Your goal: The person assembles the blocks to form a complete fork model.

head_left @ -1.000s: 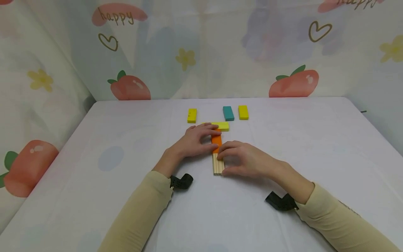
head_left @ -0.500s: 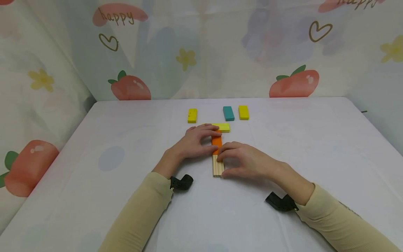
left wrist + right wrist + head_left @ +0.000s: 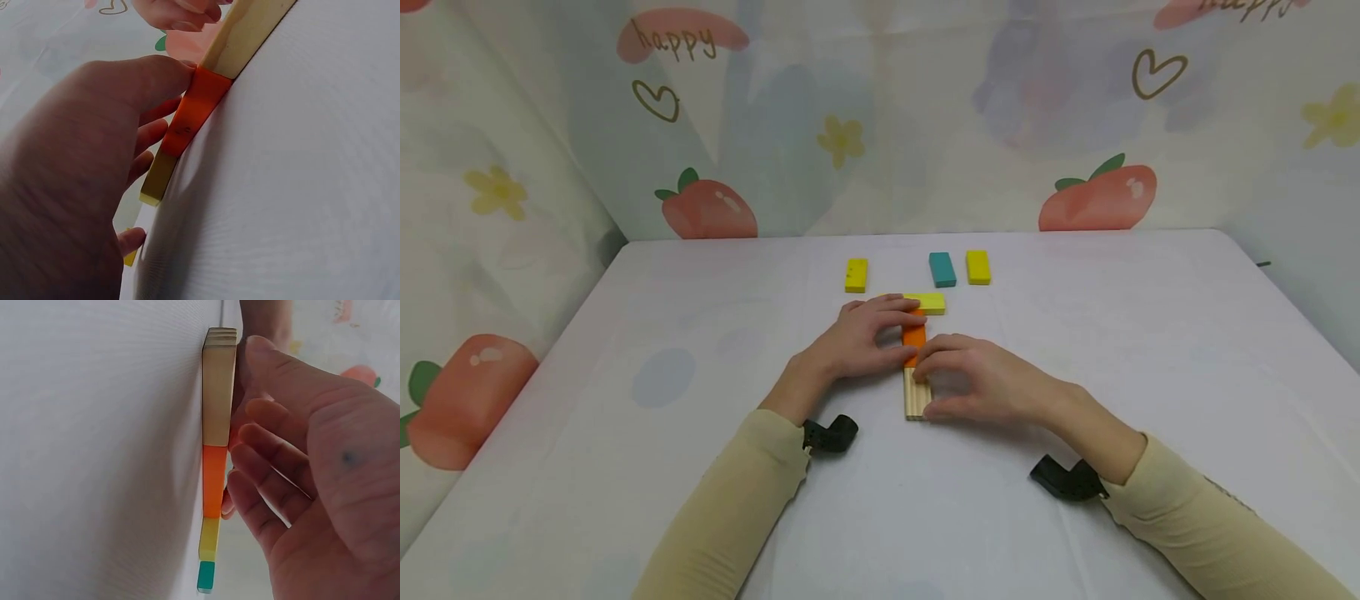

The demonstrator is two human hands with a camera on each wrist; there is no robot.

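A plain wooden block (image 3: 915, 402) and an orange block (image 3: 914, 335) lie flat, end to end, mid-table. Across the orange block's far end lies a yellow block (image 3: 932, 303), partly covered by fingers. My left hand (image 3: 868, 337) spans the orange block, its thumb at the end near the wooden block and its relaxed fingers by the yellow one. My right hand (image 3: 981, 379) hovers over or lightly touches the wooden block, its thumb by the near right corner. In the right wrist view, its loosely bent fingers are not closed round the wooden block (image 3: 219, 394).
Behind the row lie a yellow block (image 3: 856, 275) at left, a teal block (image 3: 942, 269), and another yellow block (image 3: 978, 267) at right. A white cloth covers the table (image 3: 760, 325). A patterned curtain (image 3: 895, 108) hangs behind it.
The orange, wooden and crosswise yellow blocks have slid very slightly toward the person. Both hands keep nearly the same pose, and the back blocks stay put.
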